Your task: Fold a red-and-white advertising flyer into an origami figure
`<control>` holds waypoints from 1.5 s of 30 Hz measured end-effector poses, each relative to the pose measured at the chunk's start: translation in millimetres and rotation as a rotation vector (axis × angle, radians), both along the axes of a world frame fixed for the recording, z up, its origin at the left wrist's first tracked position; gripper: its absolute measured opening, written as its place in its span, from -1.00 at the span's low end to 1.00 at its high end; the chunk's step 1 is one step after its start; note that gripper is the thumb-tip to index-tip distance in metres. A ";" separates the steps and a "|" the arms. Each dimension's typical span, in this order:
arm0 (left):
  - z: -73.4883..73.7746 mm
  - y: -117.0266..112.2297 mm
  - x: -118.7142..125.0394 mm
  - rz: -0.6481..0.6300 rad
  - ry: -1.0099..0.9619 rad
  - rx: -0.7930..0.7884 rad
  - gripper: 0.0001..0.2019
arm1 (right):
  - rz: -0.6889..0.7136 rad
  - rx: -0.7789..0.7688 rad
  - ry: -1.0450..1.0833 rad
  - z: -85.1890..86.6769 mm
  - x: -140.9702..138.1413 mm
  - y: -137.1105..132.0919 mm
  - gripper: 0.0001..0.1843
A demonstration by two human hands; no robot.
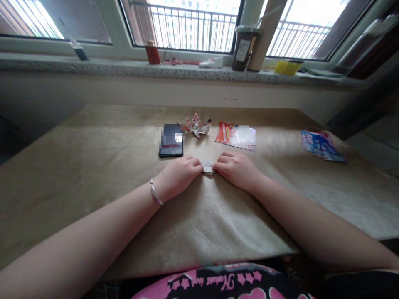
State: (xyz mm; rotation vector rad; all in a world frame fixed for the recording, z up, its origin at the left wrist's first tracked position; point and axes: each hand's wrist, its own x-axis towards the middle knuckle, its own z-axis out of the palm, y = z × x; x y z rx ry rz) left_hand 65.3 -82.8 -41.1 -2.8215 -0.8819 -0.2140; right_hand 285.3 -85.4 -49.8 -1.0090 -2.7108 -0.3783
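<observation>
A small piece of folded whitish paper [208,167] lies between my hands, low over the table or on it. My left hand [181,172], with a silver bracelet [156,194] at the wrist, pinches its left edge. From the other side, my right hand [237,168] grips the right edge with closed fingers. Just beyond my left hand a dark phone [171,141] lies flat, its screen blurred out. Past the paper sits a crumpled or folded red-and-white paper piece [198,126]. Red-and-white printed leaflets [235,135] lie beyond my right hand.
Blue and red printed sheets [322,145] lie at the table's right. A beige cover [93,166] spreads over the table. On the granite windowsill [124,71] behind stand a red container [152,53], a dark lidded jar [245,49] and a yellow item [287,67].
</observation>
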 end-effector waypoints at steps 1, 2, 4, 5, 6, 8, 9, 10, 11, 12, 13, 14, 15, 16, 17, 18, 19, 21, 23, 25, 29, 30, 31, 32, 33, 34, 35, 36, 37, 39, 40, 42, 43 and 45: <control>1.7 -2.3 0.3 0.009 0.024 0.000 -0.81 | 0.004 -0.004 -0.010 0.4 0.5 -0.7 -0.76; 3.1 -4.5 0.7 0.011 0.042 0.001 -0.80 | 0.009 -0.009 -0.017 0.6 1.1 -1.3 -0.77; 4.4 -8.3 1.4 0.009 0.066 0.019 -0.76 | 0.020 -0.027 -0.022 0.8 2.7 -2.3 -0.77; 4.4 -9.9 1.6 -0.002 0.075 0.029 -0.73 | 0.027 -0.041 -0.021 1.0 3.6 -2.6 -0.76; 3.9 -11.1 1.7 -0.017 0.081 0.040 -0.71 | 0.031 -0.057 -0.017 1.2 4.4 -2.8 -0.75; 2.3 -12.8 1.5 -0.049 0.086 0.056 -0.67 | 0.036 -0.088 0.002 2.3 5.7 -2.9 -0.74; 1.4 -13.2 1.2 -0.064 0.087 0.061 -0.66 | 0.038 -0.107 0.015 3.2 6.1 -2.9 -0.73; 0.6 -13.4 0.8 -0.074 0.086 0.065 -0.65 | 0.036 -0.124 0.032 4.2 6.4 -3.0 -0.73; 0.0 -13.4 0.4 -0.084 0.087 0.065 -0.65 | 0.028 -0.138 0.051 5.3 6.7 -3.0 -0.72; -0.3 -13.1 -0.1 -0.092 0.091 0.062 -0.65 | 0.013 -0.150 0.069 6.3 7.0 -3.0 -0.72; -0.4 -12.8 -0.6 -0.103 0.095 0.058 -0.64 | -0.003 -0.159 0.087 7.2 7.7 -2.9 -0.72; -0.3 -12.3 -1.2 -0.112 0.099 0.052 -0.64 | -0.023 -0.164 0.103 7.8 8.7 -2.5 -0.71; -0.1 -11.8 -1.7 -0.119 0.102 0.045 -0.63 | -0.038 -0.168 0.119 7.9 10.2 -1.8 -0.71; 0.3 -11.4 -2.3 -0.126 0.104 0.037 -0.62 | -0.041 -0.173 0.137 7.6 12.2 -0.8 -0.71; 0.6 -11.2 -2.8 -0.129 0.102 0.028 -0.62 | -0.043 -0.183 0.156 6.8 14.7 0.6 -0.71; 1.0 -11.1 -3.2 -0.129 0.097 0.020 -0.61 | -0.027 -0.197 0.164 5.6 17.6 2.2 -0.70; 1.4 -11.2 -3.6 -0.130 0.091 0.010 -0.61 | -0.002 -0.220 0.173 3.9 20.5 4.1 -0.70; 1.9 -11.7 -3.9 -0.126 0.076 -0.005 -0.61 | -0.006 -0.291 0.245 -0.4 26.1 8.2 -0.75; 1.9 -12.0 -3.8 -0.124 0.058 -0.013 -0.61 | -0.021 -0.374 0.367 -5.2 29.6 11.8 -0.79; 0.9 -11.2 -3.7 -0.131 0.036 -0.024 -0.62 | -0.032 -0.418 0.456 -9.4 30.2 14.3 -0.81; -5.2 -5.8 -4.6 -0.172 -0.049 -0.070 -0.63 | -0.042 -0.361 0.483 -13.1 25.5 15.1 -0.83; -7.2 -3.9 -5.2 -0.180 -0.079 -0.081 -0.62 | -0.036 -0.344 0.476 -13.3 24.3 14.8 -0.84; -9.0 -2.0 -5.9 -0.185 -0.096 -0.100 -0.62 | -0.031 -0.332 0.469 -13.4 23.5 14.4 -0.83; -10.5 -0.1 -6.6 -0.186 -0.115 -0.127 -0.62 | -0.026 -0.321 0.459 -13.5 23.0 14.0 -0.81; -11.7 1.8 -7.4 -0.183 -0.129 -0.156 -0.62 | -0.021 -0.313 0.443 -13.6 22.9 13.8 -0.78; -12.3 3.6 -8.1 -0.180 -0.133 -0.193 -0.61 | -0.015 -0.309 0.422 -13.7 23.1 13.7 -0.75; -12.6 5.0 -8.8 -0.178 -0.138 -0.221 -0.61 | -0.008 -0.307 0.399 -13.8 23.4 13.8 -0.72; -12.6 6.1 -9.4 -0.186 -0.139 -0.250 -0.61 | 0.000 -0.309 0.382 -13.8 23.5 13.9 -0.70; -12.5 6.7 -9.7 -0.190 -0.143 -0.265 -0.61 | 0.011 -0.314 0.372 -13.7 23.4 13.9 -0.70; -12.2 6.5 -9.6 -0.188 -0.160 -0.251 -0.63 | 0.019 -0.321 0.369 -12.7 22.0 13.2 -0.71; -12.1 5.6 -9.2 -0.175 -0.170 -0.221 -0.63 | 0.011 -0.319 0.368 -11.7 20.7 12.2 -0.73; -11.9 3.1 -7.6 -0.139 -0.179 -0.146 -0.64 | -0.035 -0.295 0.346 -8.8 17.3 8.6 -0.75; -11.7 1.9 -6.7 -0.123 -0.174 -0.114 -0.64 | -0.067 -0.266 0.329 -7.1 15.4 6.3 -0.75; -10.9 0.1 -4.8 -0.110 -0.153 -0.082 -0.64 | -0.118 -0.204 0.279 -3.6 11.9 1.6 -0.75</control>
